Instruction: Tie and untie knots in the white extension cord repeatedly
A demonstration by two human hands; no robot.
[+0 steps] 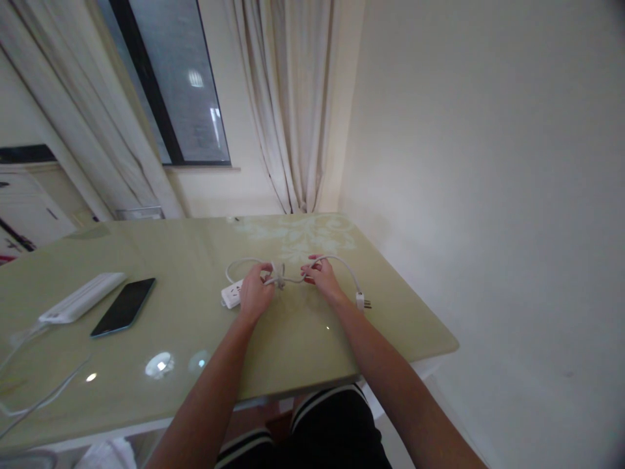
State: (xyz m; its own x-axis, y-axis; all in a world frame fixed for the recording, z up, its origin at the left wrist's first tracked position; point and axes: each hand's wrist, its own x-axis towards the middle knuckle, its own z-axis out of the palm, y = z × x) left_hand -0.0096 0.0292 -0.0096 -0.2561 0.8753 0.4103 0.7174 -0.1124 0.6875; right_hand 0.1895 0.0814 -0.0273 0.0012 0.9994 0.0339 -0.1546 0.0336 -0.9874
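A small white power strip (231, 295) lies on the table beside my left hand (256, 292), partly covered by it. The fingers of that hand close on the strip's pale cord at the left side of a bunched, tied-looking part of the cord (278, 278). To the right, my right hand (322, 277) pinches the same cord where it leaves the bunch. From there the cord arcs over to a white plug (360, 301), which rests on the table with its prongs pointing right. Whether the bunch is a knot or a wrapped tie, I cannot tell.
A dark phone (124, 307) and a longer white power strip (83, 298) lie on the glossy table (297, 352) to the left. A white cable (46, 398) trails over the front left. The wall (478, 195) borders the table's right side; a curtain (297, 104) hangs behind.
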